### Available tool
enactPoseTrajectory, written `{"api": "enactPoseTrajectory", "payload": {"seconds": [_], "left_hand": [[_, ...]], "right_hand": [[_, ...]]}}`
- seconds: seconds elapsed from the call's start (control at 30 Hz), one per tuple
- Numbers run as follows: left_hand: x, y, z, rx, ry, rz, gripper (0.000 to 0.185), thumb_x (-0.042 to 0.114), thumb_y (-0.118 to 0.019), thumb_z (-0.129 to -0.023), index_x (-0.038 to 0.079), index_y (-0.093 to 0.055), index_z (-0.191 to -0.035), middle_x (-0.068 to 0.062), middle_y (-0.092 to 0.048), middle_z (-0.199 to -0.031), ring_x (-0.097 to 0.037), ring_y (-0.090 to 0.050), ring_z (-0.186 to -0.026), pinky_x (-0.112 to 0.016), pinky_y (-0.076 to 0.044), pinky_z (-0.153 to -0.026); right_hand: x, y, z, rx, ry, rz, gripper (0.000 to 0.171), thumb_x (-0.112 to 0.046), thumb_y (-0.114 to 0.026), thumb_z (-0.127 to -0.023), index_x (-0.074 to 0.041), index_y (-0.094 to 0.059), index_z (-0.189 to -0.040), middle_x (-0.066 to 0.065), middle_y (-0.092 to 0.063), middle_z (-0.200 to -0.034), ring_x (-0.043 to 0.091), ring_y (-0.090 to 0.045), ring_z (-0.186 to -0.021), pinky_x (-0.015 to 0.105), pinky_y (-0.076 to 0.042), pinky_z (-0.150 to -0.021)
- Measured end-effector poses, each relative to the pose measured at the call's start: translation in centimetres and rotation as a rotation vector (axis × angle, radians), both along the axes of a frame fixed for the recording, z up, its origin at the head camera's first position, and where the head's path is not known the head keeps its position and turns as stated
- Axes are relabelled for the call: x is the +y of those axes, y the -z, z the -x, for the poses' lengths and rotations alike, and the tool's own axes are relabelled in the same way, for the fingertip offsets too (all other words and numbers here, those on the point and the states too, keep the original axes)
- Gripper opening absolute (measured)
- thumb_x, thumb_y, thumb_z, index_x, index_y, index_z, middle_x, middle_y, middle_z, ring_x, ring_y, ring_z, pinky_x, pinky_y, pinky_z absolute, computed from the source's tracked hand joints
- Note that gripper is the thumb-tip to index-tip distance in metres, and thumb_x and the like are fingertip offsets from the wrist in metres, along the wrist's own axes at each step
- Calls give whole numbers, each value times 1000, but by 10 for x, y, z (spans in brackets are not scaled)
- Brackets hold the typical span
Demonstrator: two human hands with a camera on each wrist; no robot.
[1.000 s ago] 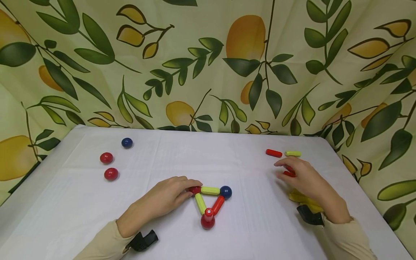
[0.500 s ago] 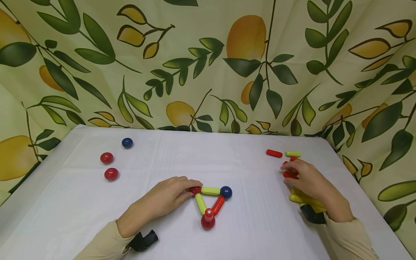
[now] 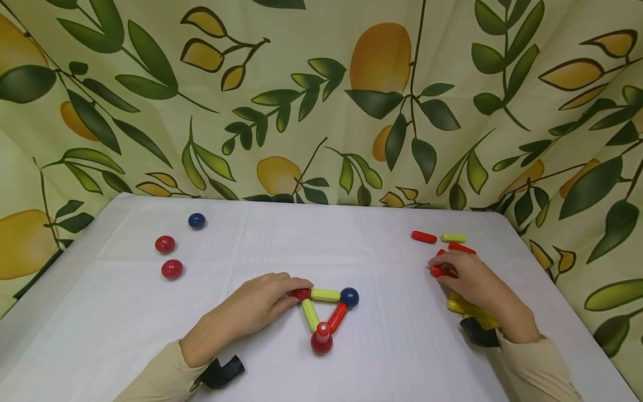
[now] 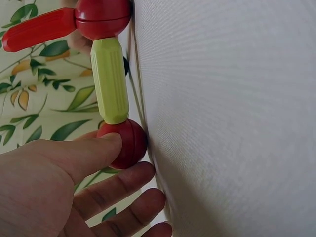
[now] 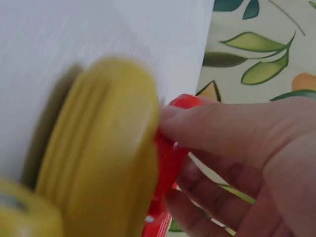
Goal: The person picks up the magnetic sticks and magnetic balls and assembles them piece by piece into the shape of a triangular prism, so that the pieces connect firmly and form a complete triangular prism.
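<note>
Red ball (image 3: pixel 302 293): glossy, we find it at the left corner of a flat triangle of sticks and balls on the counter (image 3: pixel 251 245), joined to a ribbed yellow stick (image 3: pixel 325 294). Red stick (image 3: pixel 443 272): short, rounded, glossy, lying roughly level near the counter's right side, beside blurred yellow sticks (image 3: pixel 464 307).

Glossy plastic rods (image 3: pixel 325 294), matt tablecloth (image 3: pixel 301 245)
</note>
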State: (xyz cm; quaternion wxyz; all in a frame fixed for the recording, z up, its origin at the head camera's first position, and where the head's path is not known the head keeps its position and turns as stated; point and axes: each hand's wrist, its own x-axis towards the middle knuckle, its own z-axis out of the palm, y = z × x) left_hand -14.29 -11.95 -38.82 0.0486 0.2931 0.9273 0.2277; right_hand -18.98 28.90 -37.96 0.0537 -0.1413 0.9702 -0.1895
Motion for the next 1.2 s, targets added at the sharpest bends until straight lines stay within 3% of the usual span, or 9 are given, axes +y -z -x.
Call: {"api": "enactPoseTrajectory", "payload": {"seconds": [0.13, 0.3, 0.5, 0.87, 1.2], "left_hand": [[0, 0, 0, 6, 4, 0, 32, 20, -66, -96, 25, -66, -127, 10, -69, -108, -5, -61, -97, -34, -55, -89], [0, 0, 0, 13, 6, -2, 32, 20, -66, -96, 25, -66, -127, 10, -69, -109, -6, -61, -98, -35, -55, -89], [0, 0, 0, 9, 7, -4, 32, 20, -65, -96, 25, -65, -128, 9, -69, -111, -7, -62, -100, -36, -55, -91], [0, 1, 1, 6, 4, -3, 32, 20, -65, -96, 25, -65, -128, 9, -69, -109, -6, -61, -99, -35, -54, -90], [0, 1, 0, 9, 4, -7, 32, 20, -66, -95, 25, -66, -127, 9, -69, -109, -7, -61, -100, -36, -54, -90]], "right_hand": [[-9, -3, -2, 42, 7, 56, 32, -5, -77, -83, -2, -70, -115, 7, -70, -100, 23, -62, -91, 44, -58, -83], [-21, -3, -6, 89, -3, 137, 39, -5, -77, -84, 0, -66, -121, 11, -69, -108, 29, -67, -97, 46, -57, -84], [-30, 2, -5, 86, -1, 239, 36, -4, -78, -82, 2, -67, -117, 14, -67, -108, 28, -69, -95, 39, -59, -81], [-41, 10, -6, 62, 16, 281, 35, -10, -81, -81, -4, -68, -113, 8, -73, -103, 27, -72, -94, 38, -59, -81], [-68, -1, -20, 93, -20, 385, 42, -11, -81, -81, -5, -68, -120, 10, -75, -105, 24, -75, -89, 31, -60, -75]]}}
